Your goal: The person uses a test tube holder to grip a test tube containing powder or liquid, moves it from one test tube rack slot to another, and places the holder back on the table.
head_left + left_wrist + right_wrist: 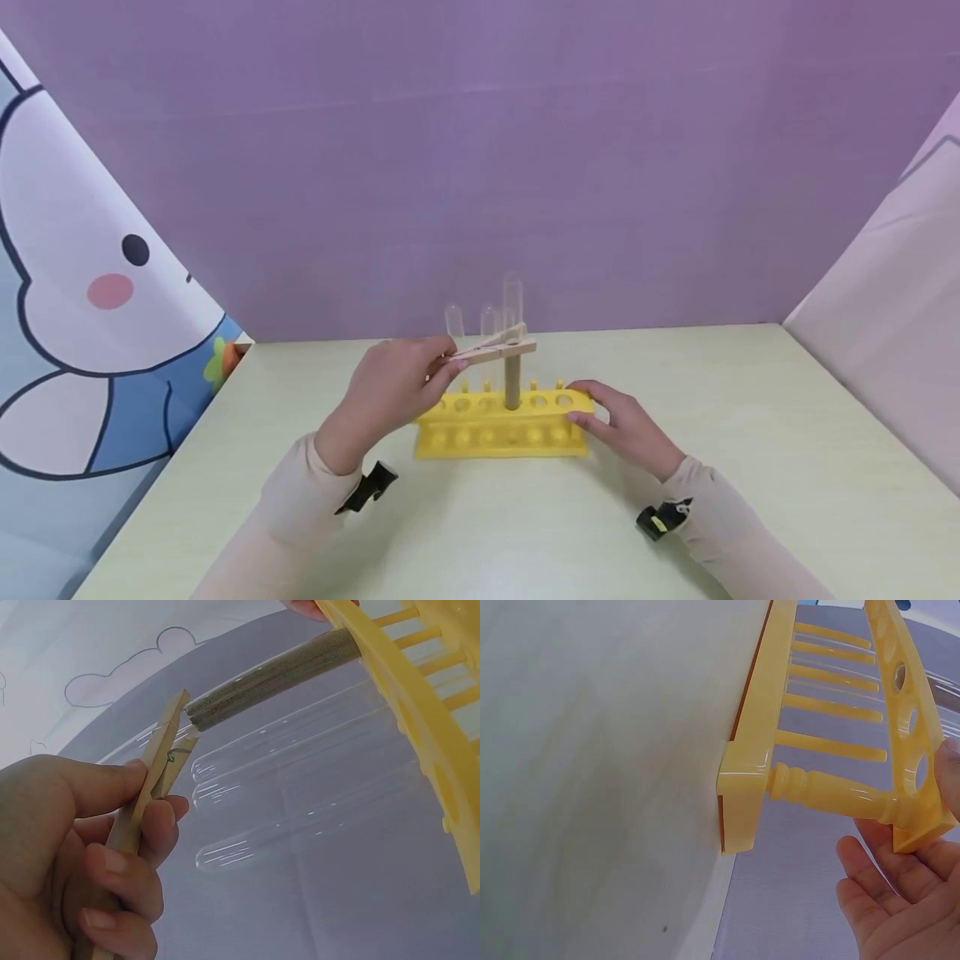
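A wooden test tube clamp (491, 350) is in my left hand (393, 387), its handle held between thumb and fingers. The clamp's jaws stand around an upright test tube (512, 379) with grey-brown material in its lower part and clear glass above. This tube's lower end meets a hole in the top plate of a yellow test tube rack (480, 408); how deep it sits I cannot tell. My right hand (626, 425) grips the rack's right end, thumb and fingers on the top plate's edge. In the right wrist view, the rack's base (757, 742) stands on the table.
Several clear test tubes (232, 851) stand rounded end up behind the rack's top plate. A pale table (480, 517) lies under everything, with a purple backdrop (480, 167) behind. A cartoon-printed cloth (90, 333) hangs at the left.
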Demonstrator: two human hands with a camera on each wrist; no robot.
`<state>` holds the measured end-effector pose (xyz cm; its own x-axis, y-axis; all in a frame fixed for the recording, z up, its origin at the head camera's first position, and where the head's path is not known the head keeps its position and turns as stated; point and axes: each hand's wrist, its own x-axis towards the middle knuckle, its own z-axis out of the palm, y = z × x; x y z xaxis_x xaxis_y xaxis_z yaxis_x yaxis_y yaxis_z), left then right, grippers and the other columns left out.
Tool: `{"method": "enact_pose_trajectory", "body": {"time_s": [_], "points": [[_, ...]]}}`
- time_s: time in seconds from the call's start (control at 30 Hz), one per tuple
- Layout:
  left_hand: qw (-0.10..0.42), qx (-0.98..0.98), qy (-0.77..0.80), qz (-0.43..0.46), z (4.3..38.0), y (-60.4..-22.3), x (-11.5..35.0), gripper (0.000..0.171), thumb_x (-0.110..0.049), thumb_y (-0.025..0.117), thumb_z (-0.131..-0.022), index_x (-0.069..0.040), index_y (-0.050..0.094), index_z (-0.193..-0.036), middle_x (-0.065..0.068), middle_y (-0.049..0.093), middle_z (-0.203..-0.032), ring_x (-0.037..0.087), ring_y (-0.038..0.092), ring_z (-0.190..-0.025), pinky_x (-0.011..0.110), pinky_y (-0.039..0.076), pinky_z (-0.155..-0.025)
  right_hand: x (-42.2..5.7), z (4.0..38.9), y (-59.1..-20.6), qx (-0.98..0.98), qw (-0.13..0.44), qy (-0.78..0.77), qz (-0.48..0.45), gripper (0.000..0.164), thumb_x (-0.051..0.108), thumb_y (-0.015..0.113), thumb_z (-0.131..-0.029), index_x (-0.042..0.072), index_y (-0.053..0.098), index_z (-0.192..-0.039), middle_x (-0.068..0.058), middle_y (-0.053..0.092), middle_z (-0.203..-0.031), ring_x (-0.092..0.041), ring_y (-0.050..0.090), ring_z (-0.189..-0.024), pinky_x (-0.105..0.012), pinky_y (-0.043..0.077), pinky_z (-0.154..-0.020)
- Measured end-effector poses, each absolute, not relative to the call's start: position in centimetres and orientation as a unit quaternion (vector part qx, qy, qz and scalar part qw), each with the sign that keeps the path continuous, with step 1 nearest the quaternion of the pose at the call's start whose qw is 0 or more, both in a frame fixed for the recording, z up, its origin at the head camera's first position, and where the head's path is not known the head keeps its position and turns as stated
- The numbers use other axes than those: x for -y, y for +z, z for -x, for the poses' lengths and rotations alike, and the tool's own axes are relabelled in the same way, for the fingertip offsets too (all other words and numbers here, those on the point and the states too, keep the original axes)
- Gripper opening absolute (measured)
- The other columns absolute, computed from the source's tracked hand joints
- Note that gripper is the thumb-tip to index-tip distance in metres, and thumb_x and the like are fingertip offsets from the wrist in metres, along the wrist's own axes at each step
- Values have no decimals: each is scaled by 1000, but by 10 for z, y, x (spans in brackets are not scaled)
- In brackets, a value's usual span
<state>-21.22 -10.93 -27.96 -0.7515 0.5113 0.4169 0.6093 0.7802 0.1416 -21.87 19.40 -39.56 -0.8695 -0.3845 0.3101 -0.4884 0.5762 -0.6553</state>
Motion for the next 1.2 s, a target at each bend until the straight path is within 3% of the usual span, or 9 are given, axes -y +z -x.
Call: {"method": "enact_pose_trajectory", "body": {"time_s": [0.27, 1.2], "points": [[194, 921, -139, 308, 211, -276, 112, 20, -27, 62, -92, -14, 55, -78, -9, 31, -50, 7, 24, -43, 22, 20, -43, -193, 217, -396, 886, 62, 390, -243, 38, 14, 66, -88, 2, 54, -123, -13, 59, -123, -31, 55, -114, -50, 42, -95], [200, 929, -124, 286, 204, -270, 125, 21, -28, 62, -91, -14, 54, -78, -8, 31, -51, 9, 23, -44, 23, 19, -42, -193, 216, -397, 890, 58, 386, -235, 39, 14, 66, -88, 3, 54, -124, -12, 59, -124, -31, 55, -115, -50, 42, -95]]}}
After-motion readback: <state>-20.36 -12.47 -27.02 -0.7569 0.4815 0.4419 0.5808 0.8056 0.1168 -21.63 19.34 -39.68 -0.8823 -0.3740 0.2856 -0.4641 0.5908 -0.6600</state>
